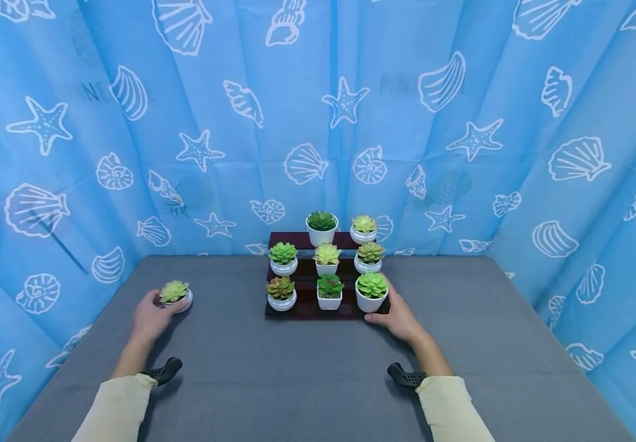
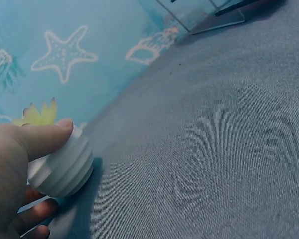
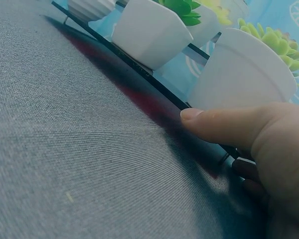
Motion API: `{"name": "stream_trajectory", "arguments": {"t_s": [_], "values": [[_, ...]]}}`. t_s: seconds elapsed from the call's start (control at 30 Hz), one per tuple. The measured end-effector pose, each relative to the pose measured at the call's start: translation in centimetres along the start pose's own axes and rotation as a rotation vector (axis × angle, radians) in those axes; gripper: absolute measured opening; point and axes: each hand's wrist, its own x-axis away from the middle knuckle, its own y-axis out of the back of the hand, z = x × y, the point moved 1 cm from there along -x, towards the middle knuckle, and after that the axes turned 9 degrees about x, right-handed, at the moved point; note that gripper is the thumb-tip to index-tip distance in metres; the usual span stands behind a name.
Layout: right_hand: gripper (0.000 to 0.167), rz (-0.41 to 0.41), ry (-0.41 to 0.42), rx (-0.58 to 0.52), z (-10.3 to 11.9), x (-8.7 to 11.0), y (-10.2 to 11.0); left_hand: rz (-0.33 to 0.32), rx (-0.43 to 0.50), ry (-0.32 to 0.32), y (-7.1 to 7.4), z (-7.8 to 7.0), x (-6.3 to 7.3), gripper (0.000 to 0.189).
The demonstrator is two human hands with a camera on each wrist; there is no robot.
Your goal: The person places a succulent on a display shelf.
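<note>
At the left of the table, my left hand (image 1: 149,316) holds a small potted succulent (image 1: 175,292) with pale yellow-green leaves. In the left wrist view its round, ribbed white pot (image 2: 66,167) has my thumb across its upper side and fingers around the far side. My right hand (image 1: 402,319) grips the lower right corner of a dark three-tier display stand (image 1: 307,304). The thumb lies along the front edge, close to a smooth white pot (image 3: 244,69) with a bright green succulent (image 1: 372,284); the other fingers are partly hidden behind the stand's end.
Several potted succulents stand on the tiers, including a dark green one (image 1: 321,228) on the top tier and a reddish one (image 1: 280,294) at lower left. The grey tablecloth (image 1: 274,380) reaches a blue shell-patterned curtain (image 1: 307,135) behind and at both sides.
</note>
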Motion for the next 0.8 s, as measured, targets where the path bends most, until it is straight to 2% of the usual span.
{"name": "stream_trajectory", "arguments": {"t_s": [0.3,0.57,0.8], "values": [[0.106,-0.003,0.005,0.001,0.0,0.0,0.0,0.010,-0.002,-0.020,-0.8,-0.7,0.0,0.091],[0.106,-0.009,-0.005,-0.003,0.0,0.0,0.1,0.005,0.070,-0.014,-2.0,-1.1,-0.7,0.092],[0.106,-0.002,-0.011,0.010,-0.1,-0.1,0.0,-0.019,0.120,-0.005,-3.2,-2.1,-0.7,0.088]]}}
